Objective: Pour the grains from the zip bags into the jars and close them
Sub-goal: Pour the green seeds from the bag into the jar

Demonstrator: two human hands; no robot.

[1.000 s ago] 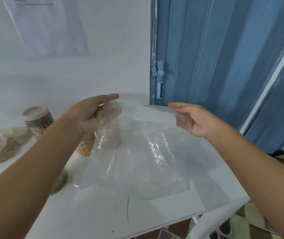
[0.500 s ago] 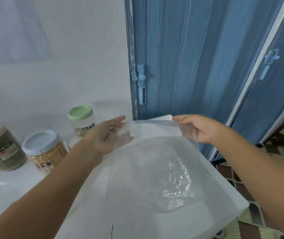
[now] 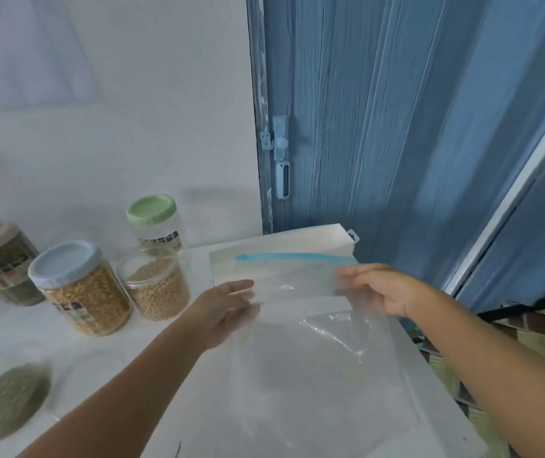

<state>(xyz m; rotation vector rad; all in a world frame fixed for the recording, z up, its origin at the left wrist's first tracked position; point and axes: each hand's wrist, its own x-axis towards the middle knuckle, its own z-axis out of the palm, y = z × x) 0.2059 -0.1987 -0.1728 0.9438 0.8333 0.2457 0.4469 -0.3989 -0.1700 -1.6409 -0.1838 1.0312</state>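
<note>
An empty clear zip bag with a blue zip strip hangs over the white table. My left hand holds its left top edge and my right hand pinches its right top edge. Left of the bag stand a blue-lidded jar full of yellow grains, an open jar half full of pale grains, a green-lidded jar that looks empty, and a brown-lidded jar of dark green grains. A zip bag of green grains lies at the near left.
A white wall runs behind the jars. A blue folding door stands right behind the table's far right corner. The table's right edge drops to a patterned tiled floor.
The view has swung right and down, bringing more jars into sight. Both hands have lowered the bag's top edge toward the table's far right part, and the blue zip strip now shows.
</note>
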